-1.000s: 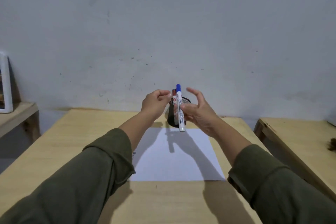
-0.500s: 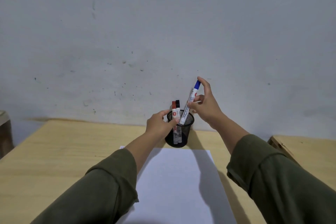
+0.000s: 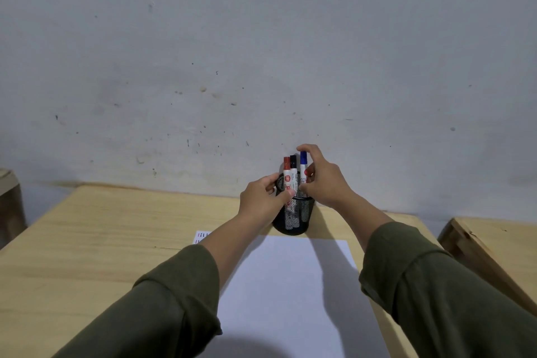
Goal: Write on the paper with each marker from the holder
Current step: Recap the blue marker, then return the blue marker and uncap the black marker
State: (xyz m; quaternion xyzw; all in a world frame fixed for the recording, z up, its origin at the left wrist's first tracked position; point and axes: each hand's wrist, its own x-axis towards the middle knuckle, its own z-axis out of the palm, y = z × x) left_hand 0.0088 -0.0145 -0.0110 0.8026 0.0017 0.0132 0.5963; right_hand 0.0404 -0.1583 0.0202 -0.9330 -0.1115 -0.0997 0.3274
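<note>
Wooden table: right hand grips "B"-labelled blue marker

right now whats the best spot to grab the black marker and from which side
Pinch the black marker by its cap end, coming straight down from above. It stands upright in the mesh holder, only its top clear of the rim, with the red marker tight beside it.

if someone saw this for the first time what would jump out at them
Two hands meet at a black mesh holder at the far edge of the wooden table, close to the grey wall. The left hand steadies its rim while the right hand grips the blue-capped marker, standing in it beside a red-capped marker and a black-capped marker. A white sheet of paper lies just in front, blank where visible.
</note>
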